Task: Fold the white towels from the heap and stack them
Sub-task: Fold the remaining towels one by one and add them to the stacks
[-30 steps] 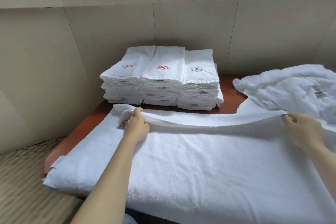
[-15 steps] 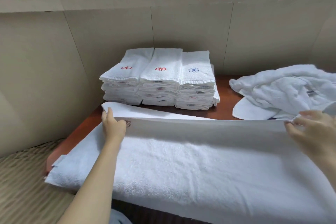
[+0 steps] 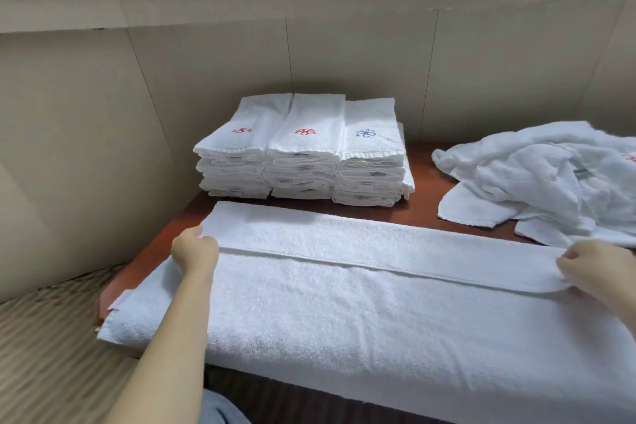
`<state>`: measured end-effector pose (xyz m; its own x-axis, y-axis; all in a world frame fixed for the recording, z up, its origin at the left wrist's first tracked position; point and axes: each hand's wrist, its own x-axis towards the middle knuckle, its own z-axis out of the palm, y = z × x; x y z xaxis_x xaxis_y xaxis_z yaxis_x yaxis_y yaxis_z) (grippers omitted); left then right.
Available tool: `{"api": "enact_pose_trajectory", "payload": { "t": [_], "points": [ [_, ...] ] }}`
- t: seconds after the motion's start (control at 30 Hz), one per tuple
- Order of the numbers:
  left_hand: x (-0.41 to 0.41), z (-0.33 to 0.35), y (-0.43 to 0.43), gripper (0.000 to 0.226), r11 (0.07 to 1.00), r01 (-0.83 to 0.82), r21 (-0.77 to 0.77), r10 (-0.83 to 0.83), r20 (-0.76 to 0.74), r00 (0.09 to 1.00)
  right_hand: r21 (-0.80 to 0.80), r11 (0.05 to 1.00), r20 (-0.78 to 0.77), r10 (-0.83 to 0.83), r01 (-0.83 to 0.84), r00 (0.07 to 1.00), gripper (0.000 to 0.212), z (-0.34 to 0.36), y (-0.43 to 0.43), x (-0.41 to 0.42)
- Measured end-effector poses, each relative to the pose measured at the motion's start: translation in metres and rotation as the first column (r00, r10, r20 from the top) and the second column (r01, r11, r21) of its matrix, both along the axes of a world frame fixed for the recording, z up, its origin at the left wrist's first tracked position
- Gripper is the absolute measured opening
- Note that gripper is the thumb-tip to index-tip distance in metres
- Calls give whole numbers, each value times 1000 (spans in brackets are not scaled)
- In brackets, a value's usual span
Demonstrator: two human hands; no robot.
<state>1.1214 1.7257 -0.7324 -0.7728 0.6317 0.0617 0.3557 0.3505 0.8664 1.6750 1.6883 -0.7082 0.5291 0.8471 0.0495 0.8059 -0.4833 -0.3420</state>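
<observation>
A white towel (image 3: 344, 303) lies spread lengthwise along the near edge of the table (image 3: 423, 213), its near portion draping over that edge. The left hand (image 3: 194, 249) is closed in a pinch on the folded flap at the towel's left end; the right hand (image 3: 595, 268) appears likewise closed on the flap at the right end, though its fingertips are partly hidden. The step in hand is the first lengthwise fold. The next move calls for folding the near portion over it. At the far right lies the unfolded heap (image 3: 550, 179); the folded stacks (image 3: 303, 155) stand at the far edge.
</observation>
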Motion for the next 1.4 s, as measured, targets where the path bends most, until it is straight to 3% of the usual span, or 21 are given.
{"api": "enact_pose_trajectory", "payload": {
  "t": [0.17,0.27,0.33,0.4,0.5,0.57,0.63,0.7,0.77,0.9,1.03,1.13,1.17,1.23,1.3,1.4],
  "points": [
    [3,2,-10,47,999,-1,-49,-8,-190,982,-65,998,-17,9,-11,1000,24,1,-5,4],
    [3,4,-10,46,996,-23,-88,4,-212,977,-65,998,12,17,-16,1000,18,1,-5,2],
    [2,4,-10,46,996,-42,-84,23,-214,977,-25,1000,-22,-13,12,1000,28,-1,-3,1],
    [0,3,-10,46,995,-62,-74,45,-211,976,65,993,-134,-94,103,987,48,-1,-4,1],
    [2,2,-6,42,993,-94,-69,79,-194,978,167,925,-384,-257,341,887,55,-1,-11,13],
    [4,0,-2,40,992,-101,-78,84,-200,976,137,897,-570,-275,420,774,51,-3,-18,24],
    [4,-2,1,42,991,-103,-86,82,-222,972,127,890,-669,-249,438,700,31,0,-22,27],
    [5,-3,2,43,990,-117,-81,95,-233,968,142,873,-675,-259,467,691,17,5,-23,23],
    [7,-3,2,47,990,-124,-70,105,-231,967,188,862,-667,-240,471,706,18,7,-22,18],
    [14,-5,-2,49,988,-110,-110,70,-322,944,147,911,-488,-271,385,830,28,2,-25,15],
    [34,-2,-4,37,985,-53,-167,-56,-583,810,149,940,-373,-234,307,898,36,1,-24,7],
    [77,11,-1,36,917,249,-311,-392,-589,707,198,928,-373,-227,316,900,36,3,-24,3],
    [96,13,-1,37,850,399,-345,-527,-579,622,219,917,-379,-235,333,895,37,4,-24,3],
    [134,12,-5,37,626,685,-373,-746,-542,386,238,896,-399,-262,375,879,37,5,-25,7],
    [170,7,-12,41,413,810,-417,-853,-489,183,229,889,-405,-283,396,870,36,4,-29,11],
    [205,2,-15,36,343,865,-365,-845,-522,114,206,880,-427,-313,428,848,36,1,-36,18]
  ]
}}
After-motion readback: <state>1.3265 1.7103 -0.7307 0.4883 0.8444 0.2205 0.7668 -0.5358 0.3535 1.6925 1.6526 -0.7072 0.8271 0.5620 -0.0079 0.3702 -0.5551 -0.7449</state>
